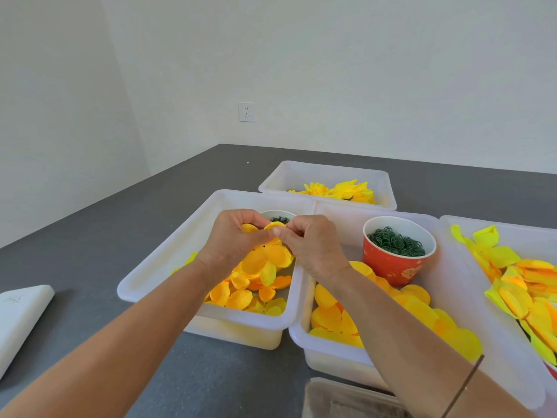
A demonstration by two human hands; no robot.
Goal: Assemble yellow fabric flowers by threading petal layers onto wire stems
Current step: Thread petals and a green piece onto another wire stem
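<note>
On a grey table (90, 236), white bins (156, 267) of yellow petals (238, 297) stand side by side, a red cup (394, 263) of green rings in the middle one. Over the left bin, the left hand (232, 236) and right hand (313, 242) pinch a yellow petal layer (265, 257) between curled fingers.

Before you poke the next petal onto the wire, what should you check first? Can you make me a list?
1. Left hand holds the petal layer: ok.
2. Right hand pinches at the top of the petals: ok.
3. Wire stem showing between the fingers: cannot tell, hidden.
4. More loose petals in the tub under the hands: ok.
5. Red cup of green rings upright, beside the right hand: ok.
6. Hole in the petal lined up with the wire: cannot tell.
</note>
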